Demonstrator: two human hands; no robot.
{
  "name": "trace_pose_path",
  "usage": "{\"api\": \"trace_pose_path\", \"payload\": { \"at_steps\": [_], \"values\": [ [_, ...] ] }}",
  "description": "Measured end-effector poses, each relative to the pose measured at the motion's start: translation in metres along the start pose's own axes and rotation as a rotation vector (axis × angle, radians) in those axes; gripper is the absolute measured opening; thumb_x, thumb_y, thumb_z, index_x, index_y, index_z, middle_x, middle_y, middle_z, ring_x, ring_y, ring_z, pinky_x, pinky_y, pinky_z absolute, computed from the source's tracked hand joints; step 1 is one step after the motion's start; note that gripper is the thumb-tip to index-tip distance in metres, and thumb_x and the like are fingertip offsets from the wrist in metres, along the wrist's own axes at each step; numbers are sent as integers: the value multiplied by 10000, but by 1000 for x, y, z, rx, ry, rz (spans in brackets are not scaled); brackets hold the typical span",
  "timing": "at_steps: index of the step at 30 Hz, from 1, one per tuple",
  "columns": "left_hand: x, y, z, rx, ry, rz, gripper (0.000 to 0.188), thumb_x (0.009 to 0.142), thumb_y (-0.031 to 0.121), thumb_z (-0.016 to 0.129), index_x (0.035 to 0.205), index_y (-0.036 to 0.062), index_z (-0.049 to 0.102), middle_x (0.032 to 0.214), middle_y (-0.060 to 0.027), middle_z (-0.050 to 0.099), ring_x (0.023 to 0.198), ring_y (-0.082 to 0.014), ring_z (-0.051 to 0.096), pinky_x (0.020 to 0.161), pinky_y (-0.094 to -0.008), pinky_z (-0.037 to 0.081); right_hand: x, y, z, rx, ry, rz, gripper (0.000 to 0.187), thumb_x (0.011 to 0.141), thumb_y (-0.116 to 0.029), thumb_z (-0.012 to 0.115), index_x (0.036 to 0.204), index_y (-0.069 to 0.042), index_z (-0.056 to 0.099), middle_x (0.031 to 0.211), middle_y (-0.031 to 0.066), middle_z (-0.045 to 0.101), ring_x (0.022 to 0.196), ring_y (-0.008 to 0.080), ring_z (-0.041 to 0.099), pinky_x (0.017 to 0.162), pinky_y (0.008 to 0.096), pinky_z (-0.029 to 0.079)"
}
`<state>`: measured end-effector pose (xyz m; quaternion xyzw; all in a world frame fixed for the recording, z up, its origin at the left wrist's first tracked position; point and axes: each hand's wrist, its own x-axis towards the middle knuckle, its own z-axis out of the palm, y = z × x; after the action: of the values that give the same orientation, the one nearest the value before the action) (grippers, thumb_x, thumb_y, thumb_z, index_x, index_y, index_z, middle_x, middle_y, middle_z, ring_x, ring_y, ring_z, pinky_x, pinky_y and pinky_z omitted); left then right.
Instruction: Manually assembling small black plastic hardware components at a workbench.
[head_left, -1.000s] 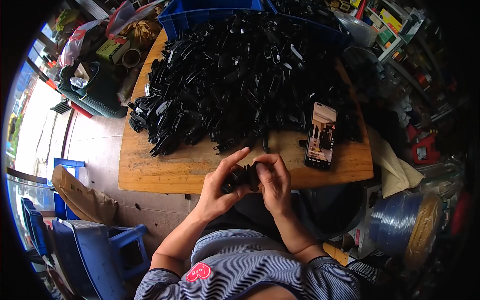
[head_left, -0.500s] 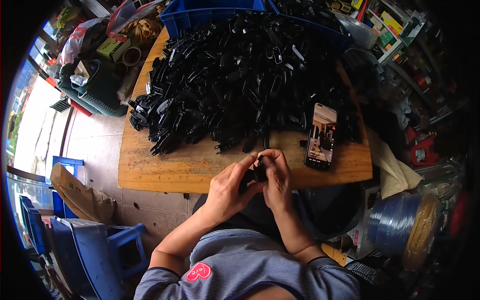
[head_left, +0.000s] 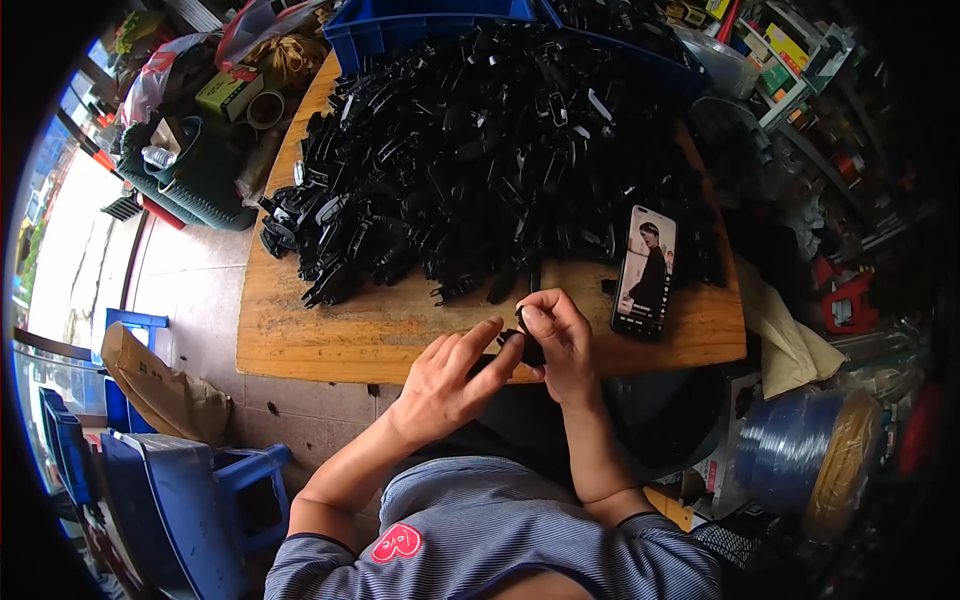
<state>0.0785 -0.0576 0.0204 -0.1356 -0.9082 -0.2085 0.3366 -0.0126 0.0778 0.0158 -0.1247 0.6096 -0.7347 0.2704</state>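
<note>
Both hands meet just above the table's front edge, around a small black plastic part (head_left: 524, 347). My right hand (head_left: 566, 350) grips it, the thumb and curled index finger at its top. From the left, my left hand (head_left: 447, 378) reaches in with thumb and index finger stretched toward the part; their tips lie against or very close to it. Something dark shows between those two fingers, and I cannot tell whether it belongs to the same part. A large heap of similar black plastic parts (head_left: 470, 170) covers most of the wooden table (head_left: 330, 345) beyond my hands.
A phone (head_left: 645, 270) with a lit screen leans at the table's right. Blue crates (head_left: 430, 30) stand behind the heap. A blue plastic stool (head_left: 250, 480) is at the lower left, with a brown sack (head_left: 160, 385) near it. Wrapped rolls (head_left: 800, 450) lie at the right.
The hands have moved slightly apart; the left went a little left, the right a little right with the part. My left fingers have straightened. The phone's screen shows a different picture.
</note>
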Motion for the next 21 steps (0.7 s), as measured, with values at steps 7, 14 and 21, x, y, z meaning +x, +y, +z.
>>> {"api": "trace_pose_path", "payload": {
  "at_steps": [7,14,21],
  "values": [
    [4,-9,-13,47,-89,158,330,681,99,624,1007,57,590,983,-79,605,699,-184,545,592,-290,429,-4,3,6,-89,-69,-165,106,922,-150,508,952,-51,529,719,-39,512,555,6,447,443,149,368],
    [-1,-18,-5,-730,-28,-422,298,726,116,716,970,21,573,865,-98,596,807,-256,569,716,-333,452,-15,-20,2,-62,-242,-309,204,863,-184,616,951,-11,554,747,-10,502,563,29,444,495,157,383],
    [-8,-18,-5,-877,-22,-534,299,775,191,701,977,19,563,889,-96,615,801,-200,597,690,-297,455,-13,-9,4,207,-272,-109,202,869,-202,609,964,-33,551,724,-6,515,564,41,464,483,170,382]
  ]
}}
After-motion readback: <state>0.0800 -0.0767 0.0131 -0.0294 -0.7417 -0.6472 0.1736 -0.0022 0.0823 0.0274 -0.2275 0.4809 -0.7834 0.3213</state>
